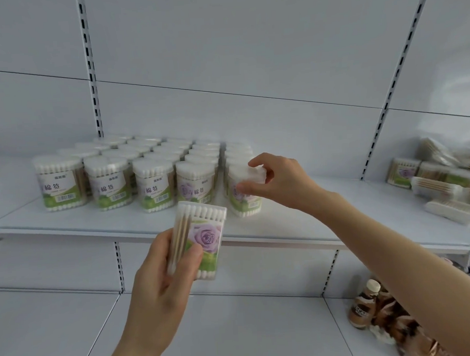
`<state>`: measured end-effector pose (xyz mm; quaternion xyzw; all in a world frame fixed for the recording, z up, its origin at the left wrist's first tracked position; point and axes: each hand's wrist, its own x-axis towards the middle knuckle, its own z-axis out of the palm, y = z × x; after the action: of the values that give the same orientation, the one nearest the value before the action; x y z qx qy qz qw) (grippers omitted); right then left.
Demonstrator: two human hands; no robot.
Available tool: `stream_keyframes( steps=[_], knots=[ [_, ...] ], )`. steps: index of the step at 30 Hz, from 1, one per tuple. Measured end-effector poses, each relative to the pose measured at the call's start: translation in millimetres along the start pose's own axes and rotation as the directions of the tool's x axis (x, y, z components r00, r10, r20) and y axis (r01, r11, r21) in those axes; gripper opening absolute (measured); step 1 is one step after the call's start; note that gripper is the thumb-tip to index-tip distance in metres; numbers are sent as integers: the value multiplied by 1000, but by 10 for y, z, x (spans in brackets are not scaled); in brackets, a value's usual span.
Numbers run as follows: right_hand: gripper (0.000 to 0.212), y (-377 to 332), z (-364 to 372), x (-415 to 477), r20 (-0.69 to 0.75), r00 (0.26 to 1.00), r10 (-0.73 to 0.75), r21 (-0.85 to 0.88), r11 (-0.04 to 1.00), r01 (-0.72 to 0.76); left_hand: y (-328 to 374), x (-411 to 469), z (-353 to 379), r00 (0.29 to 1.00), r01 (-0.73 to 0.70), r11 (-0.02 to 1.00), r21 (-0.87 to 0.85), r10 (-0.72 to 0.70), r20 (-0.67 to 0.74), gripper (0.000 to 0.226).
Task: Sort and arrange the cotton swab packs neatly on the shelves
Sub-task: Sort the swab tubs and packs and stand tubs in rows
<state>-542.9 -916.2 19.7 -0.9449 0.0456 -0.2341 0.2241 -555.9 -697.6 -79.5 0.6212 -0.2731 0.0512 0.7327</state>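
The cotton swab pack [244, 193] at the front right corner of the arranged block [134, 167] stands upright on the shelf [121, 226]. Your right hand [278, 178] pinches its lid between thumb and fingertips. Your left hand [162, 270] grasps a second pack [204, 240] just in front of the block, rose label toward you. I judge this is the placing step. Next, square this pack with the front row, release it, then bring the second pack beside the block. The loose pile [448, 181] lies well to the right of the block.
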Motion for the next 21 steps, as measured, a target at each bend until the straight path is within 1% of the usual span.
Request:
stream_keyframes(
  steps=[3, 10, 14, 21],
  knots=[
    [59, -11, 10, -9, -1, 1000, -3, 22, 1000, 3, 4, -5, 20, 1000, 4, 1000, -17, -4, 10, 35],
    [61, -13, 62, 53, -1, 1000, 17, 36, 999, -17, 21, -14, 61, 999, 18, 995, -100, -15, 37, 49],
    [60, -26, 100, 70, 0, 1000, 20, 87, 996, -20, 35, -27, 63, 998, 31, 988, -151, -23, 54, 48],
    [59, -49, 121, 57, -1, 1000, 28, 83, 996, -28, 40, -37, 57, 997, 57, 980, -193, -47, 58, 47]
  ],
)
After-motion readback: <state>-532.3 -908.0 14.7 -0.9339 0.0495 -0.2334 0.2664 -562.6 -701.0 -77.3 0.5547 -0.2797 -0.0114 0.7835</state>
